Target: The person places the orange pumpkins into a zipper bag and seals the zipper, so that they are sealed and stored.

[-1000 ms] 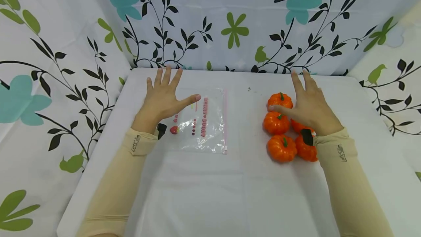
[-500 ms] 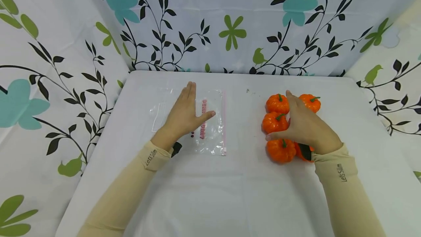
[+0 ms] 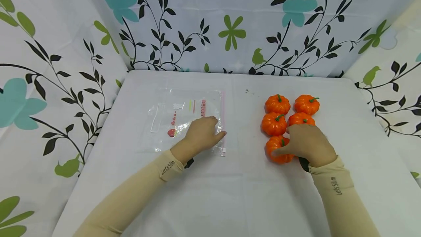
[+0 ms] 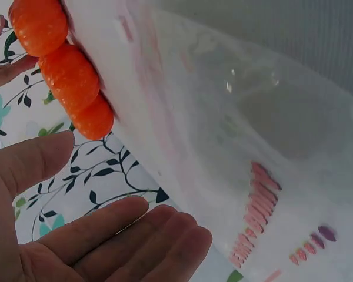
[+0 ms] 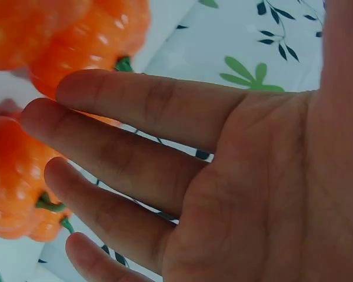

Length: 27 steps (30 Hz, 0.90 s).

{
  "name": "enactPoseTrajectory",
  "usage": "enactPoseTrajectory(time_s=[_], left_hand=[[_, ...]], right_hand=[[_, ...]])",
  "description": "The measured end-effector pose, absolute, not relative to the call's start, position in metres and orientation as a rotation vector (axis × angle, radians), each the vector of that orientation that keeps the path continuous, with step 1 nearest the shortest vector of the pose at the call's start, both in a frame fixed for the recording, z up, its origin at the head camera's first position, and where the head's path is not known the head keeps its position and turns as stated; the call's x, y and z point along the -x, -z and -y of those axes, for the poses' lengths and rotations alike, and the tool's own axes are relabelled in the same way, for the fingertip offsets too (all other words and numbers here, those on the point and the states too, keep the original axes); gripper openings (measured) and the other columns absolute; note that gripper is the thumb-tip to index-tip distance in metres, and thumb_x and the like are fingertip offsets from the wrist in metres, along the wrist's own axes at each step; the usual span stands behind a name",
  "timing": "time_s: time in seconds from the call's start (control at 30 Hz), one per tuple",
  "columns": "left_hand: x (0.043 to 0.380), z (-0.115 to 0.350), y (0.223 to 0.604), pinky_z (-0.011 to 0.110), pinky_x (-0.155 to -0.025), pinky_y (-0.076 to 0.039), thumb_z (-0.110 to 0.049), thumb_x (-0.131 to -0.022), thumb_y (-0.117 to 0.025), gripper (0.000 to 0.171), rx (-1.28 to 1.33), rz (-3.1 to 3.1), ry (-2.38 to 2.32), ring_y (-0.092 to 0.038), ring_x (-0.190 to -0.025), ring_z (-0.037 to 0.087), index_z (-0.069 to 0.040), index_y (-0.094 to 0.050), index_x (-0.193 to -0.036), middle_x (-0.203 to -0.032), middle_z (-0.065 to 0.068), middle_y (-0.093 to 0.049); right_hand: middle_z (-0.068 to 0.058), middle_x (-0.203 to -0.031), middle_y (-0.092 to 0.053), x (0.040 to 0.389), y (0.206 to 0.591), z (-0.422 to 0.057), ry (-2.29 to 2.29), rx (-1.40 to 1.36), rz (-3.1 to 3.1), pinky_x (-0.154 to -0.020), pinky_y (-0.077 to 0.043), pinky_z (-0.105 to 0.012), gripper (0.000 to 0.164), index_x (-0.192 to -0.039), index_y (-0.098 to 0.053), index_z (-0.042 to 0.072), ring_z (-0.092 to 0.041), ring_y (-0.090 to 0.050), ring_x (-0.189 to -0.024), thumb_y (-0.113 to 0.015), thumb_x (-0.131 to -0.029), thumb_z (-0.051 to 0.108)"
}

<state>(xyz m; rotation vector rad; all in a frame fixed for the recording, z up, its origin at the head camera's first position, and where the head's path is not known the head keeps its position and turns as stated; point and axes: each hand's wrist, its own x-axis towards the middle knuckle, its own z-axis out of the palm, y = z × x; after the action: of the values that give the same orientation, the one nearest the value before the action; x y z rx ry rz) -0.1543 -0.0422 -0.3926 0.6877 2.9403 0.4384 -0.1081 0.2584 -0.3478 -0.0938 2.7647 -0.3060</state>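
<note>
My left hand (image 3: 201, 134) is over the right half of a clear zip bag (image 3: 158, 114) with red and pink printing. In the left wrist view its fingers (image 4: 129, 241) are relaxed and slightly bent, holding nothing, with the bag beside them. My right hand (image 3: 307, 143) reaches over the front of a group of small orange toy pumpkins (image 3: 274, 124) with green stems. Its thumb overlaps the front left pumpkin (image 3: 274, 143) in the head view, and the hand hides the front right one. In the right wrist view the fingers (image 5: 112, 138) are extended, fingertips close to the pumpkins (image 5: 17, 176).
A white cloth covers the table (image 3: 217, 196). Behind it and along both sides hangs a white curtain (image 3: 197, 6) with leaves, flowers and birds. Two pumpkins stand at the back of the group, (image 3: 277, 104) on its left and right.
The left hand has moved right and toward me, from the bag's left part over its right part. The right hand has come toward me and down to the front pumpkins, uncovering the back right ones.
</note>
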Motion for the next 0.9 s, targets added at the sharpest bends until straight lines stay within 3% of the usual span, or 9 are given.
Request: enactPoseTrajectory(time_s=[0.13,0.23,0.4,0.57,0.7,0.9], left_hand=[[0.152,0.035,0.402,0.039,-0.063,-0.056,-0.04,-0.093,-0.069,0.038,-0.705,-2.929,-0.376,-0.066,-0.072,0.022,-0.005,-0.071,-0.081,-0.091,0.007,-0.07],[0.15,0.031,0.405,0.037,-0.059,-0.055,-0.042,-0.093,-0.07,0.043,-0.701,-2.907,-0.313,-0.061,-0.064,0.017,-0.008,-0.062,-0.068,-0.081,0.004,-0.064],[0.15,0.024,0.415,0.04,-0.062,-0.055,-0.05,-0.093,-0.067,0.045,-0.735,-2.907,-0.113,-0.064,-0.069,0.02,-0.009,-0.064,-0.074,-0.081,0.004,-0.061],[0.152,0.017,0.427,0.04,-0.06,-0.054,-0.053,-0.092,-0.066,0.046,-0.787,-2.984,0.007,-0.067,-0.072,0.024,-0.011,-0.07,-0.075,-0.082,0.007,-0.062],[0.152,0.013,0.432,0.042,-0.058,-0.055,-0.051,-0.091,-0.068,0.043,-0.78,-3.021,0.001,-0.068,-0.071,0.026,-0.01,-0.073,-0.077,-0.083,0.008,-0.062],[0.154,0.009,0.435,0.043,-0.055,-0.054,-0.033,-0.088,-0.068,0.027,-0.743,-3.064,0.017,-0.068,-0.072,0.027,-0.009,-0.073,-0.076,-0.081,0.008,-0.062]], right_hand=[[0.001,-0.06,-0.047,0.108,0.358,-0.258,0.22,0.136,-2.782,-0.056,-0.038,-0.034,0.049,-0.066,-0.057,0.013,-0.021,-0.049,-0.063,-0.089,-0.065,0.05],[0.0,-0.059,-0.049,0.107,0.362,-0.257,0.177,0.169,-2.788,-0.056,-0.04,-0.035,0.046,-0.065,-0.056,0.013,-0.023,-0.05,-0.062,-0.091,-0.064,0.042],[0.0,-0.065,-0.056,0.107,0.365,-0.257,0.165,0.201,-2.769,-0.062,-0.045,-0.039,0.041,-0.074,-0.061,0.013,-0.024,-0.053,-0.066,-0.093,-0.063,0.036],[0.0,-0.08,-0.063,0.106,0.364,-0.253,0.212,0.219,-2.697,-0.069,-0.051,-0.044,0.052,-0.093,-0.066,0.01,-0.023,-0.057,-0.075,-0.094,-0.062,0.041],[0.001,-0.093,-0.067,0.104,0.357,-0.246,0.293,0.289,-2.677,-0.078,-0.053,-0.047,0.061,-0.108,-0.067,0.011,-0.022,-0.061,-0.085,-0.093,-0.062,0.042],[0.002,-0.106,-0.069,0.108,0.348,-0.239,0.411,0.452,-2.696,-0.089,-0.052,-0.047,0.062,-0.119,-0.067,0.013,-0.021,-0.062,-0.099,-0.09,-0.065,0.032]])
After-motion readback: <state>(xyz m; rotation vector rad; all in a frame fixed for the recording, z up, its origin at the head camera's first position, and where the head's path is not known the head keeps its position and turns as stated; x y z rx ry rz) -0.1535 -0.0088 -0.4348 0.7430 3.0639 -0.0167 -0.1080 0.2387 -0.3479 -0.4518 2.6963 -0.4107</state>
